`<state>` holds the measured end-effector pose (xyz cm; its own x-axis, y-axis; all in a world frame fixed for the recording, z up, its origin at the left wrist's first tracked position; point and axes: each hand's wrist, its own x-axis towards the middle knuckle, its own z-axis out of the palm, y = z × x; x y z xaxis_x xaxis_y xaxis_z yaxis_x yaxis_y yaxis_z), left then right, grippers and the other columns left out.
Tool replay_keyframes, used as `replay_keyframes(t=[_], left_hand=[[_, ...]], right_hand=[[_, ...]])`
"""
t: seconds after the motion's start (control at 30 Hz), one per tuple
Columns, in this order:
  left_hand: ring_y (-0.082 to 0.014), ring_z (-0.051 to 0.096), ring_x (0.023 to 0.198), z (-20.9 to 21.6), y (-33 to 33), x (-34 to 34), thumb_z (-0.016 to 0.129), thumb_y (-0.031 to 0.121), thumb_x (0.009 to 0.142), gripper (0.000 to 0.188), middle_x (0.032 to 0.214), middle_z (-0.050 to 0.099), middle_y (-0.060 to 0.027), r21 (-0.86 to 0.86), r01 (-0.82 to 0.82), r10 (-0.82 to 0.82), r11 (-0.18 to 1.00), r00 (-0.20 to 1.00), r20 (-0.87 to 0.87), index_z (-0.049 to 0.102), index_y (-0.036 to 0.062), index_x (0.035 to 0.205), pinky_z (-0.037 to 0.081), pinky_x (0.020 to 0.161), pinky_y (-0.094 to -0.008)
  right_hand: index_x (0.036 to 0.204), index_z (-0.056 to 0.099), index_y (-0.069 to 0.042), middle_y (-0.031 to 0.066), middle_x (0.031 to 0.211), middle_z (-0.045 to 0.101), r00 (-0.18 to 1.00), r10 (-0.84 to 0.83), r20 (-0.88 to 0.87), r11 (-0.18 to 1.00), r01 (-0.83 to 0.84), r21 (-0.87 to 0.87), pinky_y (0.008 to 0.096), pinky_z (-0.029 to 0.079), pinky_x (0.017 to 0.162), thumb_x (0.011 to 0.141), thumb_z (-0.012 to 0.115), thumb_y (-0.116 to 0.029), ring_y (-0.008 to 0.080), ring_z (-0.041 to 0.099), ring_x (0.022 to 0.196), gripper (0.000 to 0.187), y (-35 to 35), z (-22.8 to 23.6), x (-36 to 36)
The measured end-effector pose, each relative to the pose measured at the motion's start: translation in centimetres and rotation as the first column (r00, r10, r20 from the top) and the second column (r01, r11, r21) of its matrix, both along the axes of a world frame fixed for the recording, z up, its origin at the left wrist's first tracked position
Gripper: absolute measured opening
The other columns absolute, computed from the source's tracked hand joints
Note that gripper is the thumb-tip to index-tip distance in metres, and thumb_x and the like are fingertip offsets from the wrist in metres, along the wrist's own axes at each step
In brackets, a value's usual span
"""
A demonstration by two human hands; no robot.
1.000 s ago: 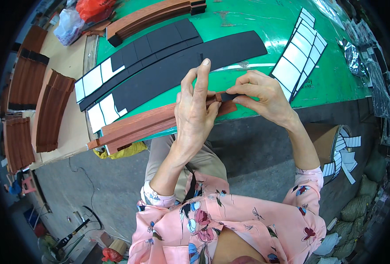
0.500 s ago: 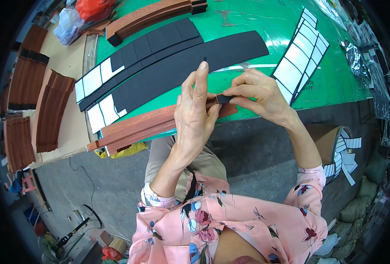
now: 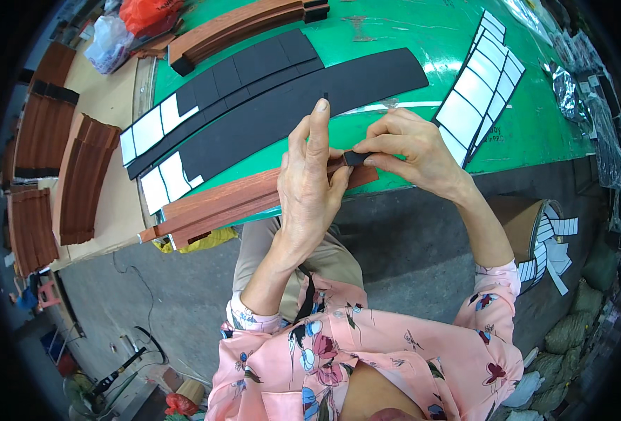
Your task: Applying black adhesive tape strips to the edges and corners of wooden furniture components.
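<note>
A brown wood-grain moulding (image 3: 219, 205) lies along the near edge of the green table. My left hand (image 3: 309, 172) is over it toward its right end, index finger raised and thumb bent down beside the moulding; the other fingertips are partly hidden, but the hand grips it. Between thumb and fingertips my right hand (image 3: 412, 151) pinches a small black foam strip (image 3: 356, 158), which sits against the moulding near its right end. Just beyond both hands lies a long, curved black foam sheet (image 3: 268, 105). White-backed pads with black outlines (image 3: 475, 88) lie beyond my right hand.
Another black sheet (image 3: 233, 74), partly white-backed, lies farther back, with a curved brown moulding (image 3: 237, 31) behind it. More brown mouldings (image 3: 86, 179) rest on the board at left. Below the table's right side stands a bin (image 3: 517, 221) with white scraps. Plastic bags (image 3: 110, 42) sit far left.
Both hands stay almost still on the moulding and black foam strip. The view has shifted very slightly.
</note>
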<state>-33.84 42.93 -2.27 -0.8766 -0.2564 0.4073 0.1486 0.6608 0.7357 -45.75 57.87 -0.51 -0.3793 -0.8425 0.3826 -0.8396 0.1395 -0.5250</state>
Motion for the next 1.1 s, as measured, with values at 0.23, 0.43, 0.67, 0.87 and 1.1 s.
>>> replay_keyframes(t=[0.23,0.43,0.67,0.87,1.1], left_hand=[[-0.0184,0.064,0.081,-0.2,0.2,0.0,0.064,-0.013,0.068,0.089,0.123,0.045,-0.0175,0.005,0.001,-0.001,1.0,1.0,-0.001,0.019,0.009,0.142,0.055,0.068,-0.0285],[-0.0181,0.063,0.083,-0.1,-0.2,0.0,0.063,-0.013,0.069,0.088,0.122,0.046,-0.0164,-0.051,0.01,-0.009,0.999,1.0,0.012,0.02,0.0098,0.142,0.054,0.07,-0.0285],[-0.0198,0.063,0.082,0.8,-0.1,-0.1,0.06,-0.007,0.073,0.081,0.117,0.051,-0.0185,0.247,0.028,-0.046,0.968,0.997,0.064,0.02,0.0074,0.142,0.051,0.064,-0.0278],[-0.0175,0.063,0.085,0.6,0.0,-0.6,0.065,0.002,0.078,0.083,0.118,0.051,-0.0183,0.197,-0.044,0.013,0.979,0.987,0.157,0.014,0.0099,0.144,0.052,0.066,-0.0273],[-0.0155,0.063,0.072,1.1,0.1,-1.2,0.067,0.0,0.073,0.083,0.109,0.055,-0.0169,0.199,-0.08,0.047,0.977,0.986,0.162,0.02,0.0053,0.142,0.051,0.064,-0.0279]], right_hand=[[0.086,0.067,-0.009,0.0029,0.082,0.06,1.0,0.005,-0.004,1.0,-0.005,-0.004,0.0337,0.045,0.072,0.071,0.069,-0.017,0.0215,0.056,0.079,0.017,0.1,-0.1,0.0],[0.096,0.067,-0.007,0.0048,0.089,0.06,0.999,0.022,0.043,0.999,-0.024,0.035,0.0326,0.045,0.077,0.069,0.071,-0.011,0.0226,0.056,0.083,0.027,0.3,-0.4,-0.1],[0.103,0.065,-0.006,0.0086,0.097,0.063,0.952,-0.072,0.298,0.992,0.1,-0.08,0.0322,0.047,0.079,0.076,0.069,-0.017,0.0236,0.059,0.092,0.03,3.1,-1.8,-0.6],[0.098,0.066,-0.004,0.0086,0.095,0.064,0.92,-0.114,0.376,0.983,0.159,-0.092,0.0311,0.047,0.078,0.079,0.067,-0.018,0.0219,0.06,0.09,0.025,2.8,-2.6,0.4],[0.097,0.064,-0.003,0.0043,0.097,0.061,0.71,-0.144,0.689,0.963,0.261,-0.067,0.028,0.043,0.084,0.079,0.068,-0.017,0.0141,0.056,0.093,0.024,2.2,-3.6,0.8]])
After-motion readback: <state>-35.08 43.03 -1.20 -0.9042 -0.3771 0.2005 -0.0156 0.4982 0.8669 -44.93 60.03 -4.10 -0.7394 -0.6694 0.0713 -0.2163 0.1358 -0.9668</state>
